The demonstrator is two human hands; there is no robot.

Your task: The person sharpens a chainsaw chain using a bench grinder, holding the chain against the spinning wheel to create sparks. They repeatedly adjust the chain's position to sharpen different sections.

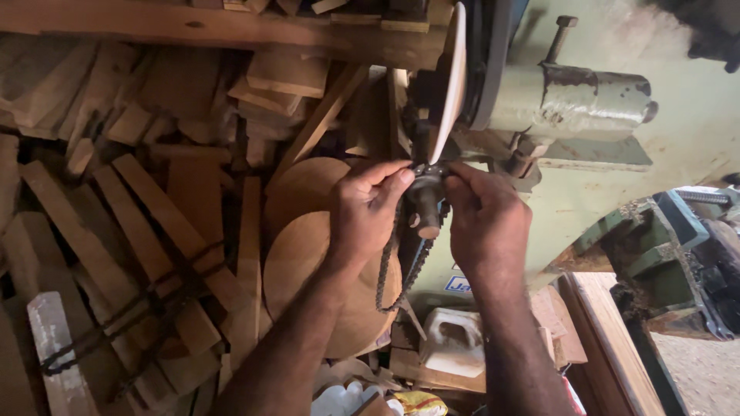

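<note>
Head view: person's two bare hands meet at a saw chain on a grinding machine, w/ scrap wood piled behind.
Left hand (368, 209): centre frame, fingers curled, thumb and forefinger pinching the chain (420, 171) from the 9 o'clock side.
Right hand (484, 217): just beside it at 3 o'clock, fingertips pressed on the same stretch of chain, pinching it.
Chain: dark metal links, held taut btwn both hands right under the wheel; the rest hangs in a slack loop toward 6 o'clock, passing in front of the round boards.
Grinding wheel (449, 77): pale thin disc seen edge-on, at 12 o'clock from the hands, lower rim just above the chain.
Clamp post (425, 209): dark stubby cylinder btwn the two hands, below the chain; whether it touches the chain can't be told.
Machine body (593, 100): pale green, worn, w/ a bolt on top, at 2 o'clock.
Round boards (304, 246): two wooden discs overlapping, behind the left forearm.
Scrap wood (139, 192): planks and offcuts heaped across the 9 o'clock half.
White jug (455, 339): plastic, at 6 o'clock, btwn the forearms.
</note>
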